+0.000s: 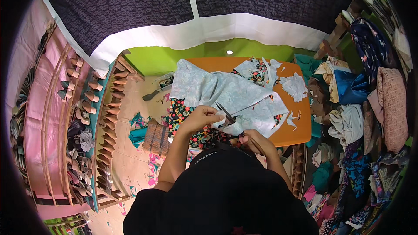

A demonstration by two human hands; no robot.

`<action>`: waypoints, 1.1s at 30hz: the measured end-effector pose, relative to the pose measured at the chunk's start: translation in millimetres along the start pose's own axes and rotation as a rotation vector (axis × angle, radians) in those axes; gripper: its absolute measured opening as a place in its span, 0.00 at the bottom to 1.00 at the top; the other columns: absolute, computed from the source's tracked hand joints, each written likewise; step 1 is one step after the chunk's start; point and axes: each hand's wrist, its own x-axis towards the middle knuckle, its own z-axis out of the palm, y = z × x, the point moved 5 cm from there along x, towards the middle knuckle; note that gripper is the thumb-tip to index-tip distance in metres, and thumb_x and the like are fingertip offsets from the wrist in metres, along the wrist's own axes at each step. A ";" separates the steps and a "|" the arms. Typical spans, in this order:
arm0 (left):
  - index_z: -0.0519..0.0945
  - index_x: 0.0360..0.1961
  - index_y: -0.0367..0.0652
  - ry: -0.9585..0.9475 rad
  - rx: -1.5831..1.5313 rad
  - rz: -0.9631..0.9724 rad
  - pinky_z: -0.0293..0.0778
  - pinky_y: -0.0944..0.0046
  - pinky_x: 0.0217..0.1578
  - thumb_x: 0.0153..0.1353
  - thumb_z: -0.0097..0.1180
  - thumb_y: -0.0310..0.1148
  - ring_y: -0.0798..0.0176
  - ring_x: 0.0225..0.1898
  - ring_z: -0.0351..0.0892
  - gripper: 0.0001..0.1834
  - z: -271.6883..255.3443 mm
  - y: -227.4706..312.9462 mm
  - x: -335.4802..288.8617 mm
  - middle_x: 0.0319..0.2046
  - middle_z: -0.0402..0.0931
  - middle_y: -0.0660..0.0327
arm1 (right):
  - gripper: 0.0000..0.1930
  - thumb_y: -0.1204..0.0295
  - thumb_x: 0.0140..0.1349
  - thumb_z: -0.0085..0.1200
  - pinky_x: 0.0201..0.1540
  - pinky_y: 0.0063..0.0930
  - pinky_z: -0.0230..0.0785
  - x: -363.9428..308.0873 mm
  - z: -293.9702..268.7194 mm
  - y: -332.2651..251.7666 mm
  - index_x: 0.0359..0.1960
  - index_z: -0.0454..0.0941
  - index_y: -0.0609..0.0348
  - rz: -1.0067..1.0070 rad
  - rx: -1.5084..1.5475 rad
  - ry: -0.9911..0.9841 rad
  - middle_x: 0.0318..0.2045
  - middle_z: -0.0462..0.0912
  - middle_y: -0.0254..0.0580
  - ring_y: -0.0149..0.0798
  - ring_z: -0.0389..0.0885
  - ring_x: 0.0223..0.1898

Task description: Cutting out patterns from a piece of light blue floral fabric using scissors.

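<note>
A large floral fabric (213,82), pale on its reverse and black with bright flowers on its printed face, lies folded over the orange table (302,128). My left hand (202,118) pinches the fabric's near edge. Close to those fingertips, the dark blades of a pair of scissors (226,114) point up and to the left, lying at the cloth. My right hand (257,141) is closed at the lower end of the scissors; their handles are mostly hidden by the fingers and cloth.
Pale fabric scraps (294,87) lie on the table's right side. Wooden racks of shoe-shaped pieces (109,126) stand at left. Piles of folded cloth (348,87) crowd the right. Coloured scraps (154,165) litter the tiled floor. A dark curtain (261,0) hangs at the back.
</note>
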 end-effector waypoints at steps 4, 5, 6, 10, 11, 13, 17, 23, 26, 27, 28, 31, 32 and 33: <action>0.77 0.21 0.40 0.048 -0.092 0.009 0.52 0.78 0.17 0.50 0.57 0.36 0.81 0.17 0.59 0.10 -4.2 -3.3 0.7 0.15 0.67 0.72 | 0.15 0.65 0.56 0.43 0.28 0.28 0.63 -1.0 -1.3 -9.8 0.21 0.68 0.67 0.000 -0.054 0.017 0.16 0.71 0.42 0.36 0.68 0.21; 0.76 0.23 0.41 0.083 -0.120 0.066 0.52 0.79 0.17 0.52 0.55 0.36 0.81 0.18 0.59 0.09 -6.4 -6.6 3.7 0.16 0.67 0.72 | 0.16 0.64 0.56 0.44 0.28 0.29 0.63 -1.2 -1.8 -10.1 0.20 0.68 0.67 0.006 -0.004 0.037 0.16 0.71 0.43 0.37 0.68 0.21; 0.76 0.25 0.41 0.117 -0.147 0.123 0.52 0.79 0.18 0.53 0.54 0.36 0.81 0.18 0.60 0.09 -7.9 -7.7 5.1 0.17 0.68 0.73 | 0.16 0.64 0.56 0.44 0.28 0.29 0.63 -0.9 -1.1 -8.0 0.20 0.68 0.67 0.006 -0.004 0.037 0.16 0.71 0.43 0.37 0.68 0.21; 0.75 0.27 0.41 0.155 -0.283 0.172 0.52 0.80 0.18 0.55 0.51 0.35 0.81 0.18 0.59 0.08 -1.7 -7.0 9.7 0.19 0.67 0.73 | 0.24 0.51 0.58 0.39 0.27 0.30 0.61 2.5 4.1 6.8 0.23 0.67 0.65 -0.088 0.001 0.055 0.16 0.69 0.42 0.37 0.67 0.20; 0.73 0.27 0.42 0.159 -0.268 0.163 0.53 0.80 0.18 0.56 0.50 0.35 0.81 0.18 0.58 0.08 -0.4 -3.9 9.7 0.18 0.65 0.73 | 0.28 0.46 0.58 0.36 0.27 0.30 0.61 2.3 4.8 6.8 0.25 0.66 0.64 -0.151 0.029 0.059 0.16 0.68 0.42 0.37 0.67 0.20; 0.72 0.28 0.42 0.169 -0.253 0.153 0.53 0.80 0.18 0.57 0.49 0.35 0.81 0.17 0.56 0.08 0.6 -5.2 10.4 0.17 0.64 0.74 | 0.31 0.41 0.55 0.34 0.25 0.28 0.61 3.1 7.7 7.0 0.26 0.65 0.63 -0.152 0.032 0.045 0.17 0.67 0.40 0.35 0.67 0.20; 0.70 0.28 0.43 0.082 -0.397 0.111 0.55 0.78 0.16 0.59 0.47 0.36 0.81 0.16 0.54 0.08 7.2 -0.7 10.0 0.17 0.61 0.74 | 0.37 0.32 0.46 0.35 0.18 0.22 0.59 0.3 10.6 9.1 0.27 0.64 0.60 0.037 0.179 -0.033 0.17 0.65 0.33 0.28 0.65 0.18; 0.71 0.28 0.45 0.036 -0.344 0.073 0.53 0.80 0.15 0.58 0.48 0.36 0.82 0.15 0.55 0.07 8.3 -1.3 9.8 0.18 0.63 0.75 | 0.29 0.40 0.51 0.42 0.15 0.15 0.56 0.1 12.4 -3.5 0.29 0.63 0.58 0.017 0.470 -0.070 0.17 0.62 0.27 0.22 0.59 0.15; 0.73 0.26 0.44 0.059 -0.215 0.046 0.50 0.80 0.11 0.55 0.52 0.37 0.82 0.12 0.55 0.08 7.0 -3.2 8.6 0.15 0.62 0.75 | 0.47 0.24 0.24 0.40 0.15 0.11 0.53 0.7 12.6 -16.0 0.31 0.62 0.59 0.127 0.387 -0.068 0.16 0.59 0.24 0.18 0.57 0.14; 0.73 0.26 0.44 0.059 -0.216 0.046 0.50 0.80 0.11 0.55 0.52 0.37 0.82 0.12 0.55 0.08 8.4 3.1 6.0 0.15 0.62 0.75 | 0.47 0.24 0.24 0.40 0.15 0.11 0.53 0.4 12.4 -16.8 0.31 0.62 0.59 0.127 0.387 -0.068 0.16 0.59 0.24 0.18 0.57 0.14; 0.73 0.26 0.44 0.078 -0.181 0.020 0.48 0.79 0.09 0.54 0.54 0.38 0.82 0.10 0.54 0.09 10.0 13.7 0.8 0.13 0.61 0.75 | 0.46 0.24 0.25 0.39 0.15 0.11 0.54 0.3 11.6 -17.1 0.31 0.63 0.59 0.120 0.362 -0.058 0.16 0.59 0.24 0.19 0.58 0.14; 0.74 0.25 0.43 0.115 -0.119 -0.034 0.44 0.78 0.06 0.52 0.56 0.39 0.81 0.07 0.52 0.10 10.5 23.9 -6.0 0.10 0.59 0.74 | 0.46 0.24 0.28 0.37 0.15 0.12 0.54 1.3 11.1 -10.3 0.30 0.63 0.59 0.137 0.303 -0.034 0.15 0.60 0.25 0.20 0.59 0.14; 0.75 0.24 0.42 0.130 -0.090 -0.061 0.43 0.77 0.05 0.51 0.57 0.39 0.81 0.06 0.51 0.11 9.9 23.3 -6.9 0.08 0.58 0.74 | 0.45 0.24 0.29 0.36 0.15 0.13 0.54 1.3 10.5 -6.9 0.30 0.63 0.59 0.162 0.269 -0.017 0.15 0.60 0.25 0.20 0.59 0.14; 0.75 0.24 0.42 0.133 -0.091 -0.062 0.43 0.77 0.05 0.51 0.57 0.39 0.81 0.06 0.51 0.11 9.3 21.8 -7.2 0.08 0.58 0.74 | 0.45 0.24 0.29 0.36 0.15 0.13 0.54 1.1 10.3 -7.1 0.30 0.63 0.59 0.162 0.269 -0.020 0.15 0.60 0.25 0.20 0.59 0.14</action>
